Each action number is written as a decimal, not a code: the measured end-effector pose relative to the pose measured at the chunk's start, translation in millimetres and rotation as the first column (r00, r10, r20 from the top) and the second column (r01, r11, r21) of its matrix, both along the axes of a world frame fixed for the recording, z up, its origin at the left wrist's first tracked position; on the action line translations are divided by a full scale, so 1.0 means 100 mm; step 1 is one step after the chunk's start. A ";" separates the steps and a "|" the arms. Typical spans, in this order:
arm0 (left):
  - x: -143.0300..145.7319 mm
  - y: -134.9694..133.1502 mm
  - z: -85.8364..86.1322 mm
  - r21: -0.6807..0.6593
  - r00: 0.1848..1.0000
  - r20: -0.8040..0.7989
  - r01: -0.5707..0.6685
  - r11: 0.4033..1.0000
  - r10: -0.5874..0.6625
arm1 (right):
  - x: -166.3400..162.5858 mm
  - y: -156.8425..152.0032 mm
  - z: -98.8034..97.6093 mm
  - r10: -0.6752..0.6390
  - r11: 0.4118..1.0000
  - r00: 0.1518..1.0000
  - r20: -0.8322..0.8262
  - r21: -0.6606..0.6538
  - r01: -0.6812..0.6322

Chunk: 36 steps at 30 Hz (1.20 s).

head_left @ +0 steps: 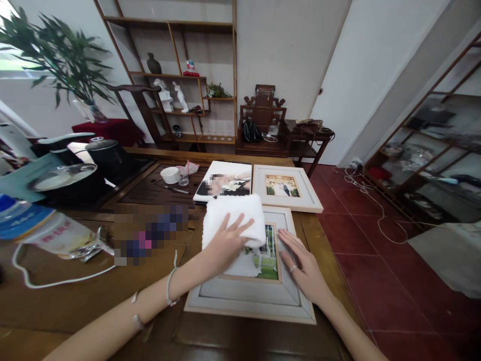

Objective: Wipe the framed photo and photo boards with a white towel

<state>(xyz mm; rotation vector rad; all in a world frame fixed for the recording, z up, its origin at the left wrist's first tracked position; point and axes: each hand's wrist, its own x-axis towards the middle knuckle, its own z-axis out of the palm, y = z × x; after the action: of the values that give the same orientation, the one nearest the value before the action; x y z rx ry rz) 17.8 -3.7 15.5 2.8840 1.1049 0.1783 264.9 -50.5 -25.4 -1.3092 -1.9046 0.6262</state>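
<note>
My left hand [231, 243] lies with spread fingers on a folded white towel [233, 213], pressing it on a picture frame. The towel covers the upper left of this frame [248, 296], which has a pale border and light wood edges. Part of its photo [268, 265], with green grass and a white structure, shows beside the towel. On the frame's right border rests my right hand [302, 265], fingers stretched out and a ring on one. Behind it lie a second framed photo [310, 194] of a couple and a white-edged photo panel [225, 170].
A dark tea tray [141, 193] with a white bowl [170, 175] stands left of the panel. Further left are a kettle [103, 150], a dark pot [69, 183] and a plastic package [48, 228]. The wooden table [124, 306] ends right of the frames, above red floor tiles.
</note>
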 end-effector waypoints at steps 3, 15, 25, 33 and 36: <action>-0.01 -0.24 0.03 -0.166 0.990 0.026 0.141 0.976 -0.139 | 0.00 0.00 -0.01 0.004 1.000 1.000 -0.001 0.010 -0.004; 0.03 -0.91 0.34 -0.296 0.973 -0.001 0.222 0.929 -0.232 | 0.01 -0.01 0.01 0.020 1.000 1.000 0.000 -0.003 -0.020; 0.12 -0.14 0.15 -0.017 0.996 -0.080 -0.031 0.999 0.029 | 0.00 -0.01 -0.01 0.003 1.000 1.000 -0.003 -0.008 -0.003; 0.20 0.04 0.13 -0.009 0.995 -0.056 0.077 0.997 -0.077 | -0.01 -0.01 0.00 0.002 1.000 1.000 -0.019 -0.015 -0.002; 0.24 -0.07 0.18 -0.105 0.980 -0.126 0.143 0.984 -0.156 | -0.01 -0.02 0.01 0.004 1.000 1.000 -0.016 -0.026 -0.005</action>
<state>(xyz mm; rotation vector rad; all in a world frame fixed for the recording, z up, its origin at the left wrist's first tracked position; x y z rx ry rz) 41.7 -10.4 33.6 2.9131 0.8807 -0.0726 263.8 -52.5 -24.8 -1.3129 -1.8932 0.6639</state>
